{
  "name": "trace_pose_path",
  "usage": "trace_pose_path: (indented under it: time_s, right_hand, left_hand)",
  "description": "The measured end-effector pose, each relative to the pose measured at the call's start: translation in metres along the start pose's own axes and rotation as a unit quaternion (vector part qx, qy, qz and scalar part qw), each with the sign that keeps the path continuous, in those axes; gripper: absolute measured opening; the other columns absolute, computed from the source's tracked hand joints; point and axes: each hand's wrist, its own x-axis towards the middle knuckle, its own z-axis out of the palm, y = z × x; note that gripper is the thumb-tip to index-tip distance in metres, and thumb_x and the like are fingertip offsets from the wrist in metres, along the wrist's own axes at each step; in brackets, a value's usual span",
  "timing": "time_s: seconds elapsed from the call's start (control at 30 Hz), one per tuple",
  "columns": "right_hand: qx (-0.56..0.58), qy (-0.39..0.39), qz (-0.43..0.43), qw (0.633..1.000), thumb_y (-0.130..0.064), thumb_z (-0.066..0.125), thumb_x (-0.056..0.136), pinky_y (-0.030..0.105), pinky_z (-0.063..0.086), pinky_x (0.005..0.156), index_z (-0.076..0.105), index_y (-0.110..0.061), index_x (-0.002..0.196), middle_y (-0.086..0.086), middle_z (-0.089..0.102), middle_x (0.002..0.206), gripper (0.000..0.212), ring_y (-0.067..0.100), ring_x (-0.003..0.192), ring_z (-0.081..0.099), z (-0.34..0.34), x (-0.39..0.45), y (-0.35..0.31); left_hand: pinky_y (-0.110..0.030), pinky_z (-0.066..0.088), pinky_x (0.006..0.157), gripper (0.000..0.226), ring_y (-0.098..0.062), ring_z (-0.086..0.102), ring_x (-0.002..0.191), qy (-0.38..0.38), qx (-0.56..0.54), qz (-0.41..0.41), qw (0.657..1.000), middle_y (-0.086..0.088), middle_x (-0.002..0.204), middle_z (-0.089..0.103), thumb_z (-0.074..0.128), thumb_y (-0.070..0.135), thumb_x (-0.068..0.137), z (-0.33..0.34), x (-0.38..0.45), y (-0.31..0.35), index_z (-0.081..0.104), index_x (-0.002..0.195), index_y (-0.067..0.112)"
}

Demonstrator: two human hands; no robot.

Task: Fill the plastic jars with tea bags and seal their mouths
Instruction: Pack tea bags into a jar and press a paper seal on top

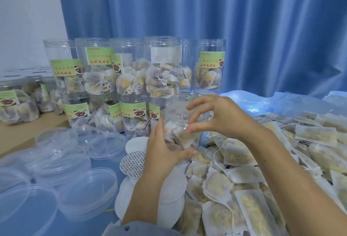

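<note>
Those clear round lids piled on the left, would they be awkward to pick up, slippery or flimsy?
Probably light: each clear lid looks thin-walled and see-through. Likely a bit slippery, since the plastic is smooth and glossy. They lie flat and shallow on the blue table, so they should not tip, though several overlap loosely and a push would probably slide them over one another.

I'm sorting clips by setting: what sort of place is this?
Probably a small hand-packing workspace for tea, not a factory line. Labelled plastic jars of tea bags stand stacked in rows, loose tea bags lie heaped on the table, and clear lids and seal discs wait beside them.
</note>
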Motion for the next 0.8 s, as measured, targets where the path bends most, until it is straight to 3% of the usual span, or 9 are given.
trace_pose_path:
  time_s: [0.1, 0.2, 0.3, 0.37, 0.43, 0.57, 0.67, 0.8]
  right_hand:
    - [-0.052, 0.063, -0.008, 0.997, -0.042, 0.078, 0.068, -0.002, 0.028, 0.079, 0.074, -0.025, 0.074, -0.01, 0.067, 0.101, 0.019, -0.002, 0.098, 0.051, 0.006, 0.004, 0.002]
    - [-0.14, 0.085, -0.022, 0.986, -0.043, 0.07, 0.078, 0.014, 0.032, 0.09, 0.073, -0.023, 0.088, -0.007, 0.067, 0.104, 0.022, 0.01, 0.111, 0.049, 0.009, 0.006, 0.003]
    - [-0.187, 0.089, -0.041, 0.978, -0.034, 0.069, 0.083, 0.028, 0.034, 0.098, 0.067, -0.026, 0.113, -0.002, 0.063, 0.114, 0.031, 0.017, 0.118, 0.045, 0.017, 0.006, -0.001]
    - [-0.188, 0.127, -0.081, 0.971, -0.022, 0.073, 0.081, 0.036, 0.038, 0.096, 0.068, -0.022, 0.113, 0.005, 0.063, 0.111, 0.033, 0.027, 0.114, 0.049, 0.023, 0.005, -0.006]
    - [-0.192, 0.178, -0.143, 0.954, -0.01, 0.075, 0.077, 0.047, 0.047, 0.086, 0.074, -0.015, 0.101, 0.01, 0.066, 0.101, 0.025, 0.035, 0.103, 0.056, 0.029, 0.005, -0.012]
    - [-0.186, 0.223, -0.244, 0.925, 0.0, 0.071, 0.076, 0.045, 0.052, 0.069, 0.076, -0.01, 0.086, 0.01, 0.068, 0.087, 0.014, 0.034, 0.087, 0.062, 0.044, 0.007, -0.025]
    - [-0.144, 0.187, -0.229, 0.944, 0.001, 0.069, 0.078, 0.041, 0.054, 0.068, 0.075, -0.007, 0.09, 0.009, 0.068, 0.09, 0.016, 0.03, 0.086, 0.063, 0.062, 0.008, -0.037]
    - [-0.123, 0.082, -0.119, 0.982, -0.008, 0.058, 0.089, 0.03, 0.042, 0.088, 0.064, -0.007, 0.117, 0.009, 0.063, 0.115, 0.028, 0.027, 0.108, 0.056, 0.095, 0.028, -0.051]
  left_hand:
    - [-0.04, 0.031, 0.107, 0.101, -0.021, 0.028, 0.135, -0.028, 0.135, -0.049, 0.989, -0.002, 0.147, 0.031, 0.074, 0.052, 0.057, -0.014, 0.003, 0.006, 0.027, 0.144, 0.028]
    - [-0.042, 0.024, 0.107, 0.071, -0.033, 0.024, 0.134, -0.042, 0.343, -0.168, 0.923, -0.013, 0.146, 0.027, 0.056, 0.051, 0.08, -0.027, 0.006, 0.009, 0.034, 0.139, 0.019]
    - [-0.04, 0.027, 0.104, 0.055, -0.035, 0.029, 0.129, -0.051, 0.411, -0.249, 0.875, -0.017, 0.138, 0.032, 0.055, 0.033, 0.084, -0.033, 0.003, 0.011, 0.039, 0.132, 0.012]
    - [-0.038, 0.031, 0.102, 0.048, -0.034, 0.034, 0.125, -0.04, 0.407, -0.273, 0.87, -0.016, 0.134, 0.037, 0.056, 0.027, 0.084, -0.034, 0.002, 0.011, 0.043, 0.127, 0.011]
    - [-0.034, 0.034, 0.098, 0.044, -0.033, 0.038, 0.122, -0.018, 0.399, -0.274, 0.875, -0.016, 0.13, 0.043, 0.059, 0.022, 0.084, -0.037, 0.003, 0.01, 0.046, 0.124, 0.01]
    - [-0.032, 0.035, 0.082, 0.032, -0.036, 0.047, 0.114, 0.064, 0.291, -0.221, 0.929, -0.021, 0.118, 0.055, 0.046, -0.002, 0.085, -0.045, 0.003, 0.015, 0.05, 0.117, 0.002]
    - [-0.034, 0.04, 0.081, 0.035, -0.036, 0.049, 0.114, 0.127, 0.201, -0.215, 0.947, -0.021, 0.119, 0.057, 0.046, -0.001, 0.086, -0.059, 0.002, 0.02, 0.054, 0.12, 0.005]
    - [-0.036, 0.037, 0.077, 0.03, -0.039, 0.051, 0.111, 0.234, 0.124, -0.226, 0.938, -0.023, 0.123, 0.053, 0.047, 0.006, 0.091, -0.078, 0.006, 0.025, 0.055, 0.119, 0.004]
